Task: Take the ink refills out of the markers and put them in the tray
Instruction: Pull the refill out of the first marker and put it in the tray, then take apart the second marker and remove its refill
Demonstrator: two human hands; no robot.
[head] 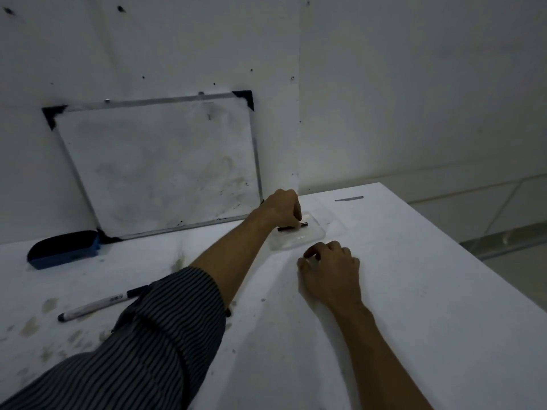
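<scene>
My left hand (pixel 282 210) pinches a dark ink refill (pixel 293 226) over the clear tray (pixel 310 239) at the table's far side, while my right hand (pixel 330 272), fingers curled and empty, rests near it.

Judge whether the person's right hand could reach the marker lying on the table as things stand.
Probably not directly. The right hand rests near the tray, while the marker lies on the far side of the outstretched left arm, which crosses between them. The left hand is nearer but busy over the tray.

walls (pixel 414 84): white, pockmarked | table (pixel 414 276): white, stained | whiteboard (pixel 159 167): leaning on wall | light: dim
</scene>
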